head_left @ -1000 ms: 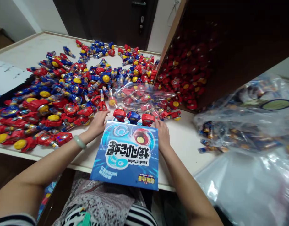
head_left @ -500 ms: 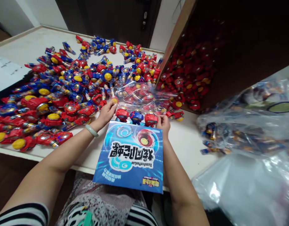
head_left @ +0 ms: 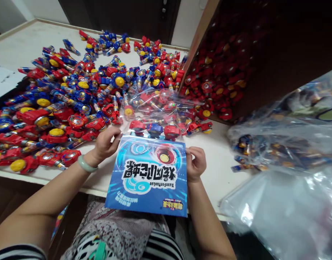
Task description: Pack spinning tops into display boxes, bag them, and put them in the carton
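Note:
A blue printed display box (head_left: 147,195), its lettering upside down to me, lies at the table's front edge. Three toy spinning tops, a red one (head_left: 137,125), a blue one (head_left: 154,130) and another red one (head_left: 171,132), stand in a row at its far end. Clear plastic bag film (head_left: 155,99) covers them and spreads beyond. My left hand (head_left: 108,142), wearing a pale bangle (head_left: 87,164), is closed in a pinch on the film left of the box. On the box's right side my right hand (head_left: 196,164) pinches the film edge, fingers curled.
A large pile of red and blue spinning-top toys (head_left: 82,95) covers the table's left and far parts. More red toys lie inside a tipped brown carton (head_left: 200,39) at the right. Clear plastic bags (head_left: 271,202) and a bag of packed toys (head_left: 279,144) lie along the right.
Both hands have moved towards me and farther apart, from beside the tops to the box's sides. The film now reaches over the tops to the box's far edge.

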`<state>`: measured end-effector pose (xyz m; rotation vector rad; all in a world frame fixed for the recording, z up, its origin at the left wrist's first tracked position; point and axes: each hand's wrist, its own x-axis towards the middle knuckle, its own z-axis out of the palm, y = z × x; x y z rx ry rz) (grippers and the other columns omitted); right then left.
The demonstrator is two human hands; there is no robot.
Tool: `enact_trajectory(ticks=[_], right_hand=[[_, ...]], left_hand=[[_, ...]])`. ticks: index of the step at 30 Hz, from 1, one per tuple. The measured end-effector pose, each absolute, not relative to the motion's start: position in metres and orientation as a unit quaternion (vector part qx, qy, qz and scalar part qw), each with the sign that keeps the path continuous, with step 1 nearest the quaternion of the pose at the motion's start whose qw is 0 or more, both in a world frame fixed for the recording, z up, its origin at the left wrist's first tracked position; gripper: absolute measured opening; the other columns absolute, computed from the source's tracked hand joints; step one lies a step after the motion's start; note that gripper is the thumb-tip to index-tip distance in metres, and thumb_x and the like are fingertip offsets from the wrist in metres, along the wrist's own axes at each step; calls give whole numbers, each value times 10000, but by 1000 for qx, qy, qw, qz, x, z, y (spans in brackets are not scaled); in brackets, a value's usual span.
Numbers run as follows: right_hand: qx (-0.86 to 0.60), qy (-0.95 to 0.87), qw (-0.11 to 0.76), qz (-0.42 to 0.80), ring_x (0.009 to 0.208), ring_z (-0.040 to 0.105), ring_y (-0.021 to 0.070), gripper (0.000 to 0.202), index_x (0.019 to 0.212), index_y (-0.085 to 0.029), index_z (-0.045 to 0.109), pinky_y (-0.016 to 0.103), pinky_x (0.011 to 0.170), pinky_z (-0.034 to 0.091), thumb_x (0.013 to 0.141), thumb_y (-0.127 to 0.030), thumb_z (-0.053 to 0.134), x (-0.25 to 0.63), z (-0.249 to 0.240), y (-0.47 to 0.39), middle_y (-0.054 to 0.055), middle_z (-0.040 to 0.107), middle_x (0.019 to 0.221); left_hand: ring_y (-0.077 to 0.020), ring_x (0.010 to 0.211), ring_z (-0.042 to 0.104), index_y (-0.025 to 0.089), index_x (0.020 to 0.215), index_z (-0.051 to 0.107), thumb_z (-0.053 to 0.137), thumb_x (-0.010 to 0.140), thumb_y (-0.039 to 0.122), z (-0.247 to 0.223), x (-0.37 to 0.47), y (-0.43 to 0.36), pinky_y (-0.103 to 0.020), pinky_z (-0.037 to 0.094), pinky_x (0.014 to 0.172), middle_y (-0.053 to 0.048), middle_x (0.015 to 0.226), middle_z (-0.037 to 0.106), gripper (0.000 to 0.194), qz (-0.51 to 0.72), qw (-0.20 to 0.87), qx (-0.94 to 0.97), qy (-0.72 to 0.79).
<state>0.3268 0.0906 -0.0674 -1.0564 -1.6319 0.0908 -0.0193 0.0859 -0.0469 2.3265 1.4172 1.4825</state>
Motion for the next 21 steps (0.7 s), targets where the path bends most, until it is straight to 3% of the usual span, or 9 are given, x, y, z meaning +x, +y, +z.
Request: enact_trajectory(ticks=[5,9,12,15,18,21], right_hand=[[-410,-749,520,-1,767,660,195,345,1135,-324,612,339,612,541,888,-89,557,342,-72,46,34,672,895],[-399,-760,512,27,791,666,208,452,1208,-338,607,352,621,552,861,-55,540,348,-84,4,38,677,910],[-450,-723,524,4,894,670,239,392,1201,-322,612,407,715,573,863,-126,573,349,-95,0,61,675,983],[-542,-679,492,45,1041,660,271,395,1246,-255,594,426,804,577,852,-279,593,345,-100,26,112,679,1142],[-601,-663,415,163,959,671,251,309,1061,-227,669,368,778,560,829,-373,526,339,-94,56,86,719,1056],[-609,-659,387,212,769,646,228,260,803,-227,656,325,663,519,817,-439,508,333,-88,61,54,701,829]], left_hand=[[-180,667,622,275,1071,536,510,878,88,-50,-17,43,-293,521,608,-36,767,646,270,466,-14,795,387],[-181,706,624,285,1148,527,500,873,69,-66,-16,11,-291,534,613,-45,823,656,351,455,13,805,380],[-209,874,656,263,1194,522,590,849,141,-84,-12,9,-346,567,758,-73,977,666,372,498,57,737,454],[-219,959,638,198,1147,563,620,849,266,-97,-3,26,-348,547,808,-93,1064,651,311,501,192,629,563],[-179,835,578,174,920,595,557,886,316,-102,7,46,-288,481,728,-45,894,622,151,491,307,572,581],[-156,759,511,177,786,537,540,893,314,-103,15,53,-262,423,690,-14,784,544,174,527,320,550,563]])
